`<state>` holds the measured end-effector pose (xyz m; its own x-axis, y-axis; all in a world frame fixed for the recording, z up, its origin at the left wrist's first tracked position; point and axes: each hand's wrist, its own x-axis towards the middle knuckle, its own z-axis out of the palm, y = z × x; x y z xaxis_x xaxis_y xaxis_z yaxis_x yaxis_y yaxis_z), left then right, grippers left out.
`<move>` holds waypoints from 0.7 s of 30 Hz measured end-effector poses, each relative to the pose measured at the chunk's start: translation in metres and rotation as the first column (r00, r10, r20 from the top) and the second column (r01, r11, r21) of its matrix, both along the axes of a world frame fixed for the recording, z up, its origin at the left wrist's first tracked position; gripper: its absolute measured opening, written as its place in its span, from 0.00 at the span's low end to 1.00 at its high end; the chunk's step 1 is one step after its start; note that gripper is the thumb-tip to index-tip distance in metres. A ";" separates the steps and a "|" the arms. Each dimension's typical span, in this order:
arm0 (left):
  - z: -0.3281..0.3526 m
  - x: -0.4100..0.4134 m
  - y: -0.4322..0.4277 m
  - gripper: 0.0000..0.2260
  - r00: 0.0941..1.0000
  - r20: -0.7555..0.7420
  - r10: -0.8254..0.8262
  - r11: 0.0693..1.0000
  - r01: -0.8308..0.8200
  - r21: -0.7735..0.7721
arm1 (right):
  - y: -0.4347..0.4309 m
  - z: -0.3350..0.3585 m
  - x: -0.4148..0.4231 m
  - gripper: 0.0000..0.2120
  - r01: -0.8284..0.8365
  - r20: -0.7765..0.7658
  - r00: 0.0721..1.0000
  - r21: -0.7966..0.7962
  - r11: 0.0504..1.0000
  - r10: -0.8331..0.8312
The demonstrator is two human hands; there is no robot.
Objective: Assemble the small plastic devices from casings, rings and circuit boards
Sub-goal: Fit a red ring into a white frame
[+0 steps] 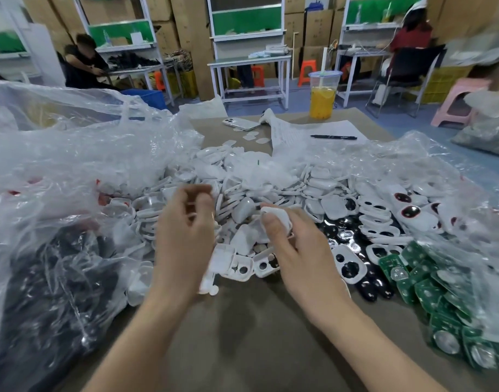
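Hands apart: my right hand (296, 250) grips a white casing (278, 215) above the pile, my left hand (186, 230) pinches what looks like a thin ring (192, 214), likely to fit together; circuit boards (429, 292) near right

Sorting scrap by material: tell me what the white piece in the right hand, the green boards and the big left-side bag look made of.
White piece, pinched by the right hand: probably moulded plastic; opaque, smooth, rounded edges.
Green boards: likely rigid circuit-board laminate; glossy green coat, silvery domes that look metallic.
Bag: thin clear plastic film; crinkled, see-through, bright glints.
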<state>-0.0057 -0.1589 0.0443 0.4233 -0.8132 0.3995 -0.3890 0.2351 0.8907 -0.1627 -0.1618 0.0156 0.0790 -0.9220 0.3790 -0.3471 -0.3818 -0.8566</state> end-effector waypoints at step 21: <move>0.024 0.150 -0.088 0.05 0.174 0.880 -0.443 0.634 -0.633 0.444 | -0.019 0.000 -0.027 0.12 0.122 0.505 0.841 0.178 0.976 -0.197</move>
